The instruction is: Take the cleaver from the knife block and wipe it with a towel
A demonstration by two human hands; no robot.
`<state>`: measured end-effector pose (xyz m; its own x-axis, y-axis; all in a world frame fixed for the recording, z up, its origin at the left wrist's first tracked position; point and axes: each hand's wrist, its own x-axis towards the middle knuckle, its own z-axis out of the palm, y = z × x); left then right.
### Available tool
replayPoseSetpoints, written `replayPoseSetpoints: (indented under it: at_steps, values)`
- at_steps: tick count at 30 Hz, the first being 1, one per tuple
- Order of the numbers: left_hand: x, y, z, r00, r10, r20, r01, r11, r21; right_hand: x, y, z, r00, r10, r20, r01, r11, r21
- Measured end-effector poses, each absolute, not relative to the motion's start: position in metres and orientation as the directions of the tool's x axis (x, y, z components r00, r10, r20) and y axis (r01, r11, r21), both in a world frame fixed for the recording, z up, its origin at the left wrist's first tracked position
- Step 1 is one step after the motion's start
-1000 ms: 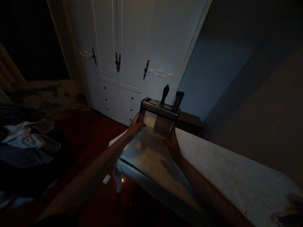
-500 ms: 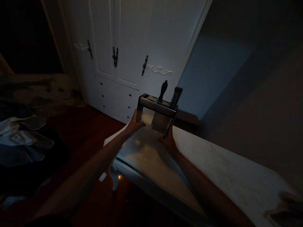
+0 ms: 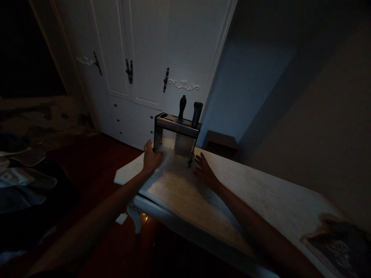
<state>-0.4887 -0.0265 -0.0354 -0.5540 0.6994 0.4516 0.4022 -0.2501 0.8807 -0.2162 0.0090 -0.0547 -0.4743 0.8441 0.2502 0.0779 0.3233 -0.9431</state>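
Now, from my head camera, the knife block [image 3: 176, 133] stands upright at the far corner of the table [image 3: 261, 200], with two dark handles [image 3: 189, 110] sticking out of its top. My left hand [image 3: 151, 159] rests against its lower left side; my right hand [image 3: 204, 172] lies open just beside it, holding nothing. I judge it heavy, rigid, slick-sided and top-loaded, best gripped low on both sides.

1. The knife block [image 3: 176, 133] is silvery metal with see-through sides; two black handles [image 3: 182, 108] rise from it.
2. The table [image 3: 261, 200] is off-white, faintly speckled.
3. The far wardrobe [image 3: 150, 50] is white with black handles and white scrollwork.
4. The floor [image 3: 98, 162] on the left is dark reddish wood.
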Motion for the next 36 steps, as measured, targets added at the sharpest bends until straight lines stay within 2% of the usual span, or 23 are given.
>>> replayPoseSetpoints:
  at_steps: [3, 6, 8, 11, 13, 17, 19, 22, 26, 29, 31, 33, 36]
  values:
    - [-0.470, -0.036, -0.032, -0.628, 0.534, 0.566, 0.525, -0.246, 0.815, -0.181, -0.002, -0.061, -0.518, 0.831, 0.201, 0.110, 0.298, -0.948]
    - [-0.444, -0.041, -0.018, -0.556, 0.464, 0.689, 0.613, -0.330, 0.718, -0.145, -0.009, -0.059, -0.514, 0.836, 0.194, 0.139, 0.304, -0.942]
    - [-0.420, -0.043, -0.009, -0.393, 0.516, 0.761, 0.662, -0.416, 0.623, -0.122, -0.011, -0.053, -0.497, 0.848, 0.182, 0.164, 0.298, -0.940]
    - [-0.377, -0.043, -0.001, -0.040, 0.571, 0.820, 0.686, -0.581, 0.438, -0.090, -0.013, -0.044, -0.478, 0.862, 0.171, 0.191, 0.292, -0.937]
    - [-0.346, -0.044, -0.002, 0.151, 0.565, 0.811, 0.642, -0.680, 0.354, -0.069, -0.015, -0.037, -0.470, 0.865, 0.174, 0.219, 0.306, -0.927]
    - [-0.289, -0.041, -0.013, 0.395, 0.587, 0.707, 0.521, -0.777, 0.354, -0.023, -0.028, -0.019, -0.437, 0.871, 0.224, 0.353, 0.395, -0.848]
    - [-0.268, -0.037, -0.020, 0.472, 0.594, 0.652, 0.514, -0.786, 0.344, 0.004, -0.038, -0.007, -0.409, 0.865, 0.291, 0.466, 0.472, -0.748]
    - [-0.247, -0.028, -0.027, 0.546, 0.603, 0.581, 0.551, -0.781, 0.292, 0.056, -0.055, 0.013, -0.350, 0.850, 0.393, 0.684, 0.519, -0.513]
    - [-0.234, -0.017, -0.029, 0.600, 0.636, 0.486, 0.592, -0.761, 0.265, 0.142, -0.086, 0.029, -0.125, 0.877, 0.464, 0.950, 0.241, -0.199]
    - [-0.228, -0.010, -0.026, 0.601, 0.674, 0.430, 0.625, -0.731, 0.274, 0.209, -0.114, 0.027, 0.058, 0.880, 0.472, 0.989, -0.116, 0.094]
    - [-0.224, -0.008, -0.024, 0.591, 0.703, 0.395, 0.650, -0.705, 0.283, 0.244, -0.131, 0.019, 0.225, 0.861, 0.455, 0.942, -0.312, 0.124]
    - [-0.221, -0.007, -0.022, 0.587, 0.724, 0.362, 0.675, -0.685, 0.275, 0.268, -0.144, 0.006, 0.246, 0.919, 0.309, 0.962, -0.269, 0.035]
    - [-0.219, -0.008, -0.019, 0.605, 0.728, 0.324, 0.693, -0.681, 0.237, 0.281, -0.150, -0.011, 0.154, 0.922, 0.356, 0.981, -0.184, 0.053]
